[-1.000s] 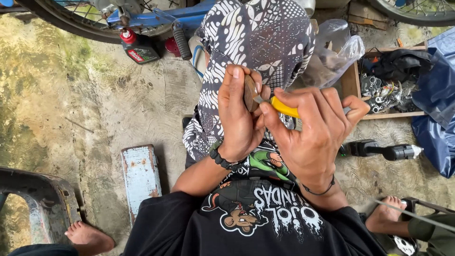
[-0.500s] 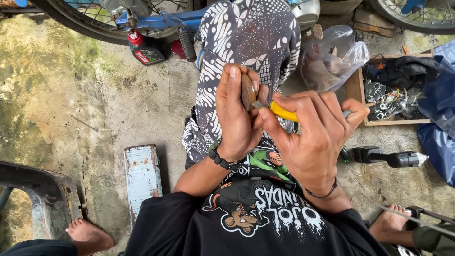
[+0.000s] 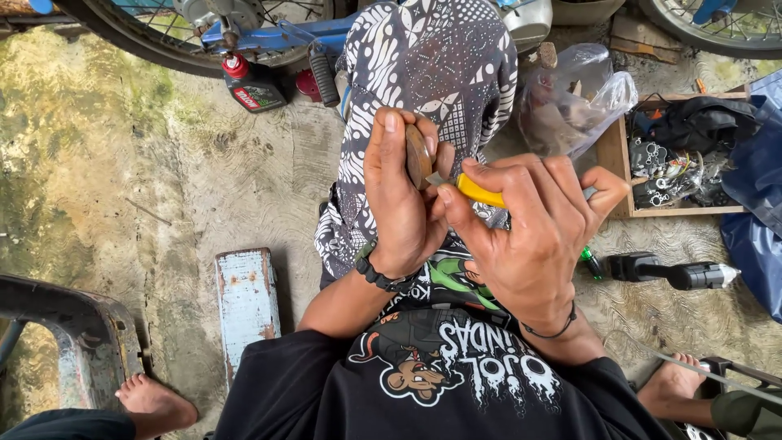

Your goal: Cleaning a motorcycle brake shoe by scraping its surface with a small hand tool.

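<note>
My left hand point(image 3: 399, 195) is closed around a small brown disc-shaped part point(image 3: 418, 155), held upright in front of my patterned trousers point(image 3: 432, 65). My right hand point(image 3: 529, 236) grips a yellow-handled tool point(image 3: 481, 192), and its metal tip touches the edge of the brown part. Both hands meet above my lap. A black beaded bracelet sits on my left wrist.
A bike wheel point(image 3: 147, 37) and blue frame lie at the top, with a red-capped oil bottle point(image 3: 252, 85) beside them. A wooden tray of parts point(image 3: 680, 163) and a clear plastic bag point(image 3: 570, 102) are at right, a black tool point(image 3: 676, 271) below. A rusty blue metal block point(image 3: 246, 301) lies left.
The hands stay together on the brown part; the view has shifted slightly, and the right hand's tool has nudged a little along the part's edge.
</note>
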